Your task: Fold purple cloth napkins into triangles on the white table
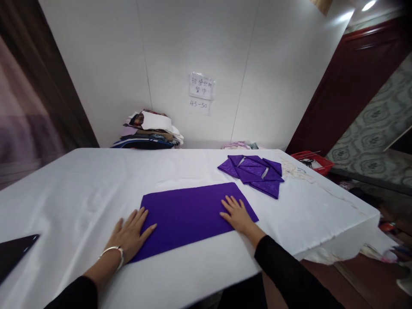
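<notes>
The left hand (128, 234) and right hand (238, 216) lie spread at the cloth's (189, 219) nine and three o'clock, apparently for smoothing; another fold would call for pinching an edge.

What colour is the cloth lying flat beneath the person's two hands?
The cloth is plain deep purple; it shows best in the head view.

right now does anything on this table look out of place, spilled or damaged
Thin tan lines straggle across the white tablecloth, right of the folded purple pieces; they look odd on plain white, though I can't tell threads from stains. The flat purple cloth shows no visible damage.
</notes>
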A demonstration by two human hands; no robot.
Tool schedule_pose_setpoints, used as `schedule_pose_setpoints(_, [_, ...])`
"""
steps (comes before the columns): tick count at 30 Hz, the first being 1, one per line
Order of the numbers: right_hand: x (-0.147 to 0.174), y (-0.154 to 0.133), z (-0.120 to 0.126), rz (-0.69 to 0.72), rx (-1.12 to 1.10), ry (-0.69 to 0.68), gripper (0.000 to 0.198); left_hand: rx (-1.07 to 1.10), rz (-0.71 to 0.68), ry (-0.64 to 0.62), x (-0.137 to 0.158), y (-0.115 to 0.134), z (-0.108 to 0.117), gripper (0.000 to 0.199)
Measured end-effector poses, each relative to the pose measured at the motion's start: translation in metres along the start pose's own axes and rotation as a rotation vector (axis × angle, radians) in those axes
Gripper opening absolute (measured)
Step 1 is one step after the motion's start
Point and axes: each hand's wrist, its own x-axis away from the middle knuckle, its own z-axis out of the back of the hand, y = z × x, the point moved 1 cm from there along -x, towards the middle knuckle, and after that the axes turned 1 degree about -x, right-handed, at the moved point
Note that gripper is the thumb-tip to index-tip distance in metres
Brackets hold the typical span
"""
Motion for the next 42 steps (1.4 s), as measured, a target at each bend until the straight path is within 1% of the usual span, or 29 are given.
schedule_pose_setpoints(2, [0.008, 0.033, 0.003, -0.108, 0.039, -0.008, 0.063, 0.010, 0.000, -0.008, 0.002, -0.009, 0.000, 0.072])
schedule_pose_setpoints(4, [0.014, 0.055, 0.004, -0.174, 0.076, -0.018, 0.061, 0.022, -0.007, -0.003, 0.003, -0.011, 0.000, 0.071])
schedule_pose_setpoints(6, [0.017, 0.066, 0.004, -0.202, 0.101, -0.029, 0.059, 0.032, -0.007, -0.001, 0.002, -0.011, 0.001, 0.070])
schedule_pose_setpoints(8, [0.017, 0.064, 0.006, -0.218, 0.116, -0.030, 0.059, 0.052, 0.000, -0.021, 0.000, -0.010, 0.003, 0.070])
schedule_pose_setpoints(10, [0.010, 0.051, 0.010, -0.207, 0.114, -0.011, 0.061, 0.078, 0.038, -0.042, -0.007, -0.007, 0.008, 0.069])
schedule_pose_setpoints(11, [0.005, 0.040, 0.012, -0.183, 0.102, 0.002, 0.063, 0.089, 0.058, -0.046, -0.012, -0.003, 0.012, 0.069])
schedule_pose_setpoints(13, [-0.012, 0.009, 0.014, -0.088, 0.050, 0.017, 0.065, 0.094, 0.071, -0.030, -0.026, 0.011, 0.019, 0.070])
schedule_pose_setpoints(16, [-0.043, -0.047, 0.010, 0.102, -0.055, 0.000, 0.068, 0.074, -0.011, 0.001, -0.049, 0.043, 0.025, 0.070])
schedule_pose_setpoints(18, [-0.065, -0.080, 0.002, 0.210, -0.106, -0.011, 0.072, 0.050, -0.061, 0.012, -0.063, 0.062, 0.023, 0.071])
schedule_pose_setpoints(20, [-0.083, -0.098, -0.006, 0.267, -0.126, -0.029, 0.073, 0.025, -0.078, 0.013, -0.073, 0.072, 0.017, 0.072])
schedule_pose_setpoints(21, [-0.091, -0.100, -0.009, 0.277, -0.125, -0.035, 0.073, 0.018, -0.075, 0.010, -0.077, 0.072, 0.013, 0.072])
schedule_pose_setpoints(22, [-0.097, -0.098, -0.012, 0.272, -0.119, -0.035, 0.073, 0.017, -0.068, 0.008, -0.080, 0.070, 0.010, 0.073])
schedule_pose_setpoints(24, [-0.104, -0.079, -0.012, 0.221, -0.099, -0.028, 0.071, 0.024, -0.047, -0.003, -0.084, 0.058, 0.004, 0.075])
schedule_pose_setpoints(28, [-0.104, -0.011, -0.003, -0.011, -0.034, -0.037, 0.068, 0.025, 0.018, -0.003, -0.089, 0.024, 0.003, 0.079])
schedule_pose_setpoints(30, [-0.100, 0.021, 0.002, -0.106, -0.005, -0.037, 0.067, 0.030, 0.057, 0.002, -0.090, 0.012, 0.005, 0.079])
schedule_pose_setpoints(33, [-0.096, 0.050, 0.005, -0.185, 0.030, -0.032, 0.067, 0.041, 0.074, 0.017, -0.091, 0.006, 0.007, 0.079])
schedule_pose_setpoints(35, [-0.094, 0.058, 0.006, -0.197, 0.044, -0.031, 0.068, 0.039, 0.069, 0.023, -0.090, 0.007, 0.008, 0.079])
schedule_pose_setpoints(38, [-0.094, 0.060, 0.008, -0.214, 0.051, -0.050, 0.067, 0.038, 0.061, 0.031, -0.089, 0.010, 0.009, 0.079])
schedule_pose_setpoints(40, [-0.095, 0.051, 0.010, -0.239, 0.048, -0.065, 0.068, 0.039, 0.059, 0.031, -0.088, 0.011, 0.009, 0.079])
schedule_pose_setpoints(42, [-0.096, 0.027, 0.008, -0.203, 0.029, -0.052, 0.070, 0.036, 0.064, 0.019, -0.088, 0.011, 0.010, 0.080])
